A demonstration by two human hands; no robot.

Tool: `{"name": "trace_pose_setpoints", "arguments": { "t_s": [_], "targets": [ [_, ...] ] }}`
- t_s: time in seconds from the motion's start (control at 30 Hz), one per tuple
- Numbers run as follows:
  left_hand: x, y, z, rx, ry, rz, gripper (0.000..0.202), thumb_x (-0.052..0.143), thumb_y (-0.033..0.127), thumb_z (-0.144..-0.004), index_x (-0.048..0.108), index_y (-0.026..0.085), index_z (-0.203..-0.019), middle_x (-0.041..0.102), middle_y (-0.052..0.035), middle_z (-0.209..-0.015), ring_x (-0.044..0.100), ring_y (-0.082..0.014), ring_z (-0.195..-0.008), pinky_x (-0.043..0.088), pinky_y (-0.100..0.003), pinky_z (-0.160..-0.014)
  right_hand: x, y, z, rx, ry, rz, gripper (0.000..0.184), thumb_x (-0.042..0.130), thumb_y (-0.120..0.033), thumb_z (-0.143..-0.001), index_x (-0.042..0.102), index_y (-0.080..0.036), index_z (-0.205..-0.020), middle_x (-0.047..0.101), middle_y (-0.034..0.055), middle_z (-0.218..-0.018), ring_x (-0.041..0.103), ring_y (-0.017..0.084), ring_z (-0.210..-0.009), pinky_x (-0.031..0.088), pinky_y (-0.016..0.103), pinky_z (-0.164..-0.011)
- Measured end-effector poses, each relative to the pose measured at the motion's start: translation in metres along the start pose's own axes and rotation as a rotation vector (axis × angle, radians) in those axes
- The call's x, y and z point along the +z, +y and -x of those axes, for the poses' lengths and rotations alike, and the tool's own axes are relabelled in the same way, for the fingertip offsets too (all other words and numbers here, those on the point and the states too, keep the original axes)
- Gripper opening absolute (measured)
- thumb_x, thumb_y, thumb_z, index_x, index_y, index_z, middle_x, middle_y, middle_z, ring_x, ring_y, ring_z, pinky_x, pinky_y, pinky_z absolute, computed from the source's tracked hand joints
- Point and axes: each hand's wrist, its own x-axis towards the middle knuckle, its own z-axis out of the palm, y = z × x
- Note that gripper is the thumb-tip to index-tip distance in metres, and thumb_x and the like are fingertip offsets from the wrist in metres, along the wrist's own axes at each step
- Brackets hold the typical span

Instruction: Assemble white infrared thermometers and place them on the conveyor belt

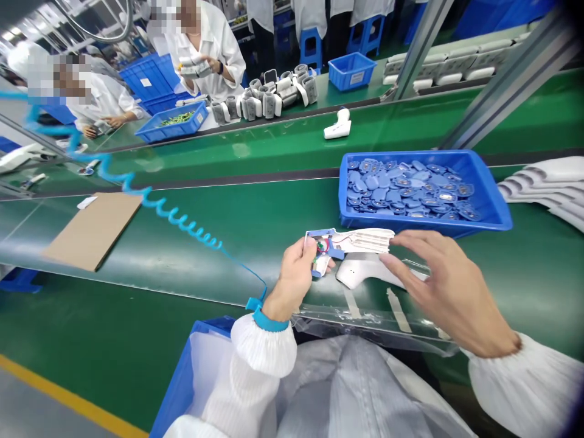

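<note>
My left hand (296,271) is closed around one end of a white plastic housing half (367,240). A blue frame (336,252) and small coloured wires (322,246) sit inside that end. At the housing's other end is my right hand (438,280), with thumb and forefinger apart around the tip; whether they touch it is unclear. Just below lies a white curved shell (365,269) on the bench, partly covered by my right hand. A blue wrist strap (271,320) with a coiled cord (182,223) is on my left wrist.
Behind my hands stands a blue bin (493,210) of blue plastic parts (401,188). White curved shells (556,182) are stacked at right. Cardboard (98,228) lies at left. A white part (337,125) rests on the green belt (274,149). Co-workers (214,45) are across it; metal posts (506,79) rise at right.
</note>
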Motion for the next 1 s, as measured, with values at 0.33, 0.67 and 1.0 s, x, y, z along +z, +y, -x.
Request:
{"name": "trace_pose_setpoints", "arguments": {
  "t_s": [0.33, 0.67, 1.0],
  "targets": [
    [-0.006, 0.021, 0.019, 0.162, -0.262, -0.225, 0.039, 0.06, 0.048, -0.099, 0.068, 0.014, -0.116, 0.068, -0.0061, -0.095, 0.06, -0.0148, -0.082, 0.047, -0.025, -0.073, -0.013, -0.041, -0.028, 0.275, -0.626, -0.426, 0.059, 0.043, -0.072, -0.096, 0.075, -0.025, -0.082, 0.056, -0.0025, -0.052, 0.047, 0.013, -0.047, 0.033, 0.027, -0.047],
    [0.011, -0.005, 0.018, 0.033, -0.103, -0.157, 0.045, 0.068, 0.057, -0.089, 0.063, 0.014, -0.101, 0.064, -0.0035, -0.082, 0.061, -0.014, -0.067, 0.051, -0.027, -0.062, -0.003, -0.033, -0.005, 0.213, -0.435, -0.341, 0.051, 0.042, -0.065, -0.1, 0.077, -0.028, -0.097, 0.074, 0.0013, -0.081, 0.063, 0.019, -0.067, 0.044, 0.03, -0.063],
    [-0.016, 0.004, 0.028, -0.049, -0.026, -0.261, 0.029, 0.079, 0.031, -0.078, 0.068, 0.013, -0.099, 0.065, -0.0005, -0.071, 0.057, -0.0107, -0.059, 0.045, -0.022, -0.054, 0.025, 0.028, 0.014, -0.223, -0.294, 0.368, 0.068, 0.017, -0.055, -0.106, 0.069, -0.012, -0.116, 0.07, 0.0157, -0.108, 0.064, 0.033, -0.093, 0.044, 0.043, -0.069]
  ]
}}
